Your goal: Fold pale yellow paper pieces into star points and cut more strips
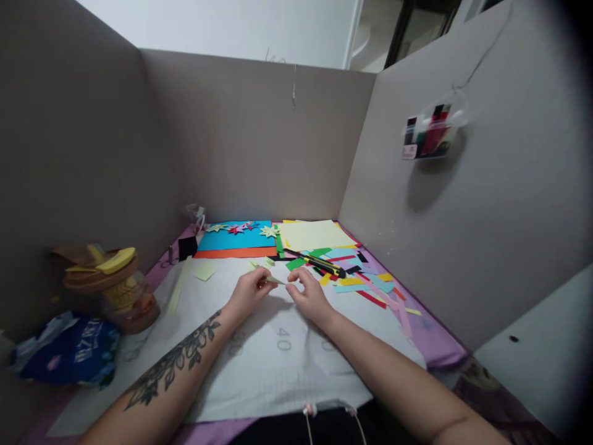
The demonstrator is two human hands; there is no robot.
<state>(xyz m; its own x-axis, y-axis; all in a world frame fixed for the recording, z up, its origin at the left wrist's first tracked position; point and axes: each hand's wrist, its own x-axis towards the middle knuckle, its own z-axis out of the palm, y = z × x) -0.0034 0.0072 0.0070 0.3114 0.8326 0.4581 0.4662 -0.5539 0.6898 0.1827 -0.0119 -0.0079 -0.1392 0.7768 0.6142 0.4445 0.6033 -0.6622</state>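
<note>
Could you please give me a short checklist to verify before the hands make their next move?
1. Left grip closed on the small, pale-green folded paper piece: ok.
2. Right grip touching that piece's tip: cannot tell.
3. Yellow-and-black craft knife lying apart from the right grip: ok.
4. Knife blade retracted: cannot tell.
5. Thin, multicoloured paper strips tidied: not ok, scattered at right.

- You have a see-through tumbler [132, 303] with a brown-and-yellow lid [88, 281] at the left of the frame.
- Just below it, at lower left, you see a blue packet [74, 352] with white lettering.
- At upper right, your clear plastic container [433, 133] hangs from a wire [490, 48].
- At upper centre, a thin hook [293, 97] hangs against your grey back panel [241, 136].
</note>
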